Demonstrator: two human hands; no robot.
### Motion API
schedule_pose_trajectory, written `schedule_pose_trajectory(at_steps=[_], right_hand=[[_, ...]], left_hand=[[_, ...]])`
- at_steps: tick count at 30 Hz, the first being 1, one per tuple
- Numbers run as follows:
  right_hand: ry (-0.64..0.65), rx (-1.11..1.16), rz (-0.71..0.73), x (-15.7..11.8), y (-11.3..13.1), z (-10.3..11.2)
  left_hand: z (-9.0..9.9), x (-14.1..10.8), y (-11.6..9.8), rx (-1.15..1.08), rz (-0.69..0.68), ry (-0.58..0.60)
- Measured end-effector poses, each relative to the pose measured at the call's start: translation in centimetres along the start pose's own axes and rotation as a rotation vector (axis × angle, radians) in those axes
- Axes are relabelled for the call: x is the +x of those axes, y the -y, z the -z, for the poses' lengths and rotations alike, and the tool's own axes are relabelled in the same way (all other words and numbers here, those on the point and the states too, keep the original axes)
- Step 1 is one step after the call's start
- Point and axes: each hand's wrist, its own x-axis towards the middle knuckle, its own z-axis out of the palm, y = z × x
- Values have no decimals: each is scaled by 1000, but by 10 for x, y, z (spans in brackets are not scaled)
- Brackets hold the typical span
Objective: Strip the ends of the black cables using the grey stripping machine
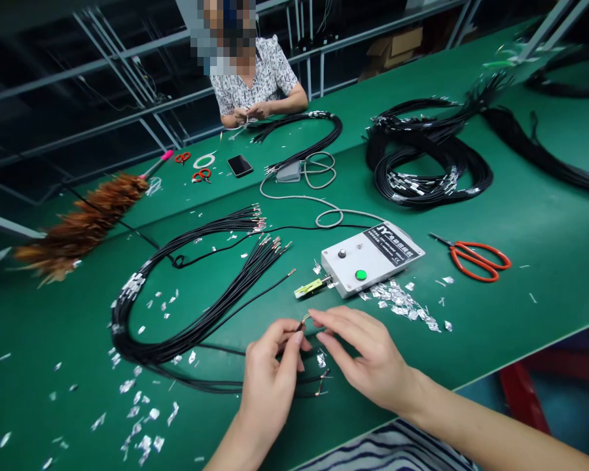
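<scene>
**Fine wire ends, and a small pinch to hold them**

From where I stand, the trouble would start at the fingertips. The left hand point(275, 366) is closed in a pinch on the black cable point(301, 325), whose bared end sticks up between the two hands, just in front of the yellow-green clip point(310, 288) on the grey box point(373, 258). The right hand point(366, 350) has its fingertips right at those thin wires, thumb and forefinger a little apart — whether it grips a strand or only touches one, I cannot tell.

If the left pinch is too slack, I'd expect the cable to turn and the wires to slip from line. Too hard a tug from the right could bend or snap a strand, since they look so fine.

Below the left hand, other cable ends point(319, 378) lie on the green table point(520, 320); a sleeve or wrist could snag them and drag at the curved bundle point(122, 324). And the silvery scraps point(407, 307) beside the box are light enough, I'd guess, to cling to bare wire — a small nuisance, but an easy one to miss.
</scene>
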Motion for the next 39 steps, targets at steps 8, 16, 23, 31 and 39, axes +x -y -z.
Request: schedule_pose_trajectory(at_steps=[8, 16, 23, 31, 39], right_hand=[[-26, 229, -341, 4, -2, 2], [36, 607, -728, 17, 1, -9], [89, 1017, -1010, 19, 6, -19], [138, 922, -991, 14, 4, -17], [223, 470, -704, 10, 1, -15]], left_hand=[[-1, -2, 3, -27, 35, -19], [-1, -3, 5, -6, 54, 13], [0, -4, 7, -173, 68, 29], [-12, 4, 3, -290, -20, -22], [-12, -3, 14, 52, -243, -176]])
